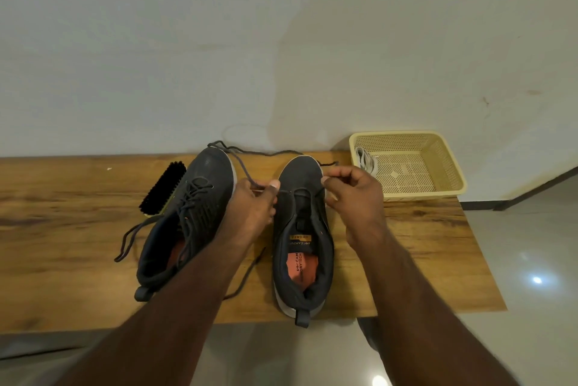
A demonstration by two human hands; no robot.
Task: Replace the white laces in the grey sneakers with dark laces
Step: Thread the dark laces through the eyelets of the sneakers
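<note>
Both hands work at the toe end of the right-hand sneaker (301, 229) on the wooden bench (406, 260). Left hand (255, 204) pinches one run of the dark lace (250, 152) between thumb and fingertips; right hand (352, 195) pinches the other run just beside the shoe's lowest eyelets. From the hands the lace trails up past both toes against the wall. Only the lowest eyelets of this shoe look threaded. Left-hand sneaker (187, 217) lies just beside it, laced in dark, its loose ends (128, 238) spilling onto the bench. A black shoe brush (162, 187) touches its outer side. White laces (367, 162) sit in the yellow plastic basket (438, 166) at the far right.
</note>
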